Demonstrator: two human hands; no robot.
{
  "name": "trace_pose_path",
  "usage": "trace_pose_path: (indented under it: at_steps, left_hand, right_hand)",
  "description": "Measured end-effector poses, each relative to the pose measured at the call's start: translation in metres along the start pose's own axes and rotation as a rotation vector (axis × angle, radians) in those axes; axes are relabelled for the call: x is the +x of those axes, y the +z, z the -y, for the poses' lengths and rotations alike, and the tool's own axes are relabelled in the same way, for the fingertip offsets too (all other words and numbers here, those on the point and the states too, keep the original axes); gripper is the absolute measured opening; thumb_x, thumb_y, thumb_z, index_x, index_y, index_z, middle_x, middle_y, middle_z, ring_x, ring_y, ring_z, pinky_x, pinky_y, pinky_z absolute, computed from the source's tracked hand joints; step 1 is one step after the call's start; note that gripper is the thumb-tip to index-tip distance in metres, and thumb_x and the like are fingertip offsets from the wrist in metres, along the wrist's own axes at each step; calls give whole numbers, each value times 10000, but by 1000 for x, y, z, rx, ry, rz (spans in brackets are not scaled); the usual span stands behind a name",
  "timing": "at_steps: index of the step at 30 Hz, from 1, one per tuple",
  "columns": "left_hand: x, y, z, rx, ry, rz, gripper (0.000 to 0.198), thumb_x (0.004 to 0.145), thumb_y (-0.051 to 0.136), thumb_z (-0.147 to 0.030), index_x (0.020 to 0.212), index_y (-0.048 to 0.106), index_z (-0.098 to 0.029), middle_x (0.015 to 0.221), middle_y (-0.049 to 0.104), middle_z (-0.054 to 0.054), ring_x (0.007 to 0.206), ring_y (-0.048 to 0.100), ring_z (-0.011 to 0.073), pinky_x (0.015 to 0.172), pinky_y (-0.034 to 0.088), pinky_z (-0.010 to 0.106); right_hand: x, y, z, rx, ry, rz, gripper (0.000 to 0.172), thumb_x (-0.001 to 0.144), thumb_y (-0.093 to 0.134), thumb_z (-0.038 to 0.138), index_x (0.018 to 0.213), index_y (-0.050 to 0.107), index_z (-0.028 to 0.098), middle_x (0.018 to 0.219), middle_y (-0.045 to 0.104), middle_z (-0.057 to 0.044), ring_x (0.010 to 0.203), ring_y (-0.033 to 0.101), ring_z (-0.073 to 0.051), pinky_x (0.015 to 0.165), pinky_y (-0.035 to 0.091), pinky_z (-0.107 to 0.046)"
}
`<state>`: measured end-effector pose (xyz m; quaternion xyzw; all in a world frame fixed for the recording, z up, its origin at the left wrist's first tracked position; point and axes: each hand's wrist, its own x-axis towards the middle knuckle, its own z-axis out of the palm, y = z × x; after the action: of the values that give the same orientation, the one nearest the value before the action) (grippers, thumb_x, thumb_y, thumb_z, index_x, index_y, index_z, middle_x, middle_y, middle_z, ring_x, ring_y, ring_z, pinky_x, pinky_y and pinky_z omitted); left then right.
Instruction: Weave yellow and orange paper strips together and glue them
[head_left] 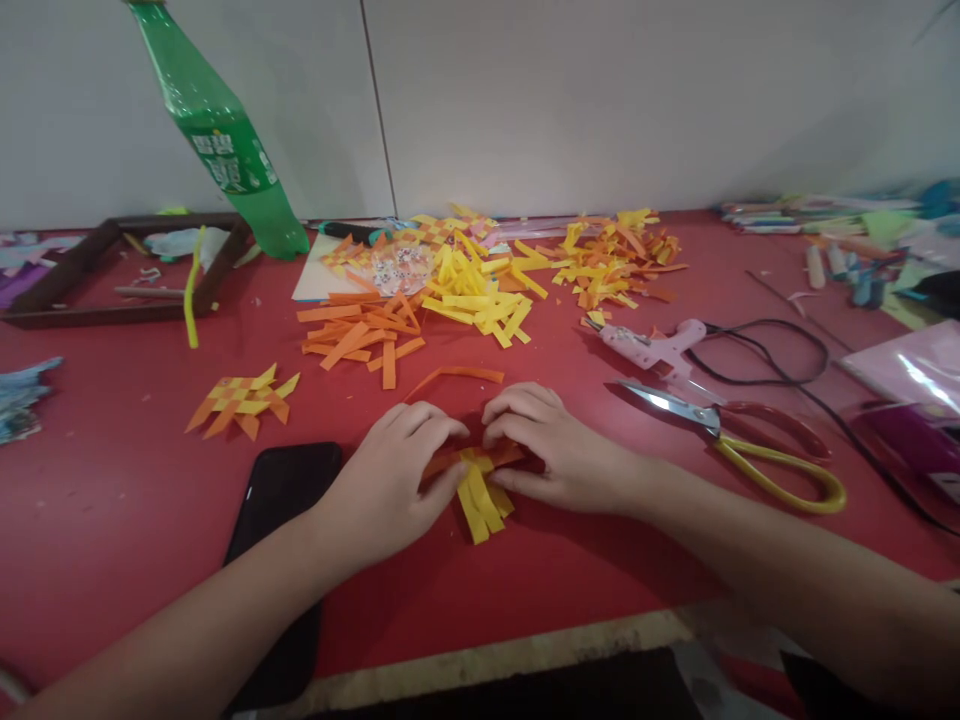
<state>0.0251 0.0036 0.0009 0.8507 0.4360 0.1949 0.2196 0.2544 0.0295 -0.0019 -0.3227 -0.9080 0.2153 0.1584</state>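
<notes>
Two bare hands meet near the front of a red table [405, 620], their forearms coming in from the lower corners. Nearest, a black phone [289, 490] lies flat, partly under the left forearm. Between the hands is a small woven paper piece [480, 495], yellow strips fanning toward the viewer and orange ones running sideways. The left hand [405, 455] has its fingers curled and its thumb on the left side of the piece, pinching it; the right hand [547, 450] pinches the other side between bent fingers and thumb. Just beyond them lies a loose orange strip [465, 373]. To the left sits a woven paper fish [244, 400], yellow and orange; to the right, scissors [709, 418] with red and yellow handles. Farther back are a pink glue gun [649, 348], orange strips [360, 335], yellow strips [480, 290] and a mixed heap of paper pieces [615, 260]. At the far left, a brown frame [97, 318] lies beside a green bottle [232, 160], before a pale wall [570, 110].
</notes>
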Motion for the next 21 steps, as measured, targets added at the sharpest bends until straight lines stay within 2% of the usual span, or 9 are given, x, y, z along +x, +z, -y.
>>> trace_pose_path:
  at_steps: [3, 7, 11, 13, 15, 17, 19, 21]
  left_hand:
    - [0, -1, 1, -14, -7, 20, 223, 913, 570, -324, 1074, 584, -170, 1038, 623, 75, 963, 557, 241, 879, 442, 425]
    - [1, -2, 0, -123, -81, 23, 238, 930, 541, -372, 1079, 595, -195, 1039, 654, 57, 976, 579, 232, 882, 448, 408]
    - [4, -5, -3, -484, -237, 70, 265, 916, 559, -420, 1096, 593, -229, 1076, 668, 39, 990, 621, 203, 860, 478, 342]
    - [5, -6, -4, -712, -325, 98, 306, 871, 623, -428, 1093, 576, -223, 1007, 681, 29, 921, 644, 181, 779, 497, 288]
    - [6, -8, -4, -850, -407, 106, 372, 819, 688, -424, 1098, 555, -217, 858, 676, -3, 786, 642, 148, 666, 481, 234]
    - [6, -9, -3, -893, -477, 95, 425, 789, 723, -421, 1112, 540, -216, 751, 656, -34, 678, 613, 118, 599, 450, 204]
    - [7, -11, -3, -915, -530, 71, 453, 768, 742, -417, 1115, 535, -211, 742, 670, -33, 662, 608, 112, 591, 448, 196]
    - [8, -10, -3, -937, -565, 66, 443, 748, 756, -405, 1076, 543, -196, 755, 688, -17, 678, 619, 121, 597, 466, 199]
  right_hand:
    - [1, 2, -1, -2, -70, -45, 99, 873, 627, 266, 928, 614, 184, 1063, 590, -84, 1069, 502, -225, 942, 382, -408]
    - [0, 4, -3, -41, -178, -179, 75, 914, 582, 247, 923, 642, 202, 993, 614, -57, 1013, 525, -206, 926, 392, -400]
    - [-2, 1, -3, -105, -259, -348, 84, 921, 577, 239, 958, 650, 223, 1011, 617, -56, 1012, 536, -217, 909, 422, -409]
    - [-3, -2, -1, -108, -272, -415, 105, 908, 589, 221, 1000, 638, 234, 1038, 616, -59, 1021, 547, -221, 916, 441, -416]
    - [-3, -3, 0, -66, -223, -479, 196, 877, 629, 212, 1072, 608, 229, 1067, 614, -70, 1037, 562, -220, 928, 460, -407]
    - [-4, -3, 0, 68, -118, -516, 315, 868, 643, 239, 1169, 556, 215, 1125, 604, -93, 1074, 571, -223, 942, 477, -398]
    - [-4, 0, 0, 292, -3, -471, 350, 909, 588, 296, 1238, 501, 215, 1150, 611, -103, 1076, 599, -216, 917, 508, -380]
    - [-5, 4, -1, 473, 90, -397, 320, 933, 555, 323, 1234, 495, 232, 1060, 656, -72, 982, 651, -188, 840, 540, -329]
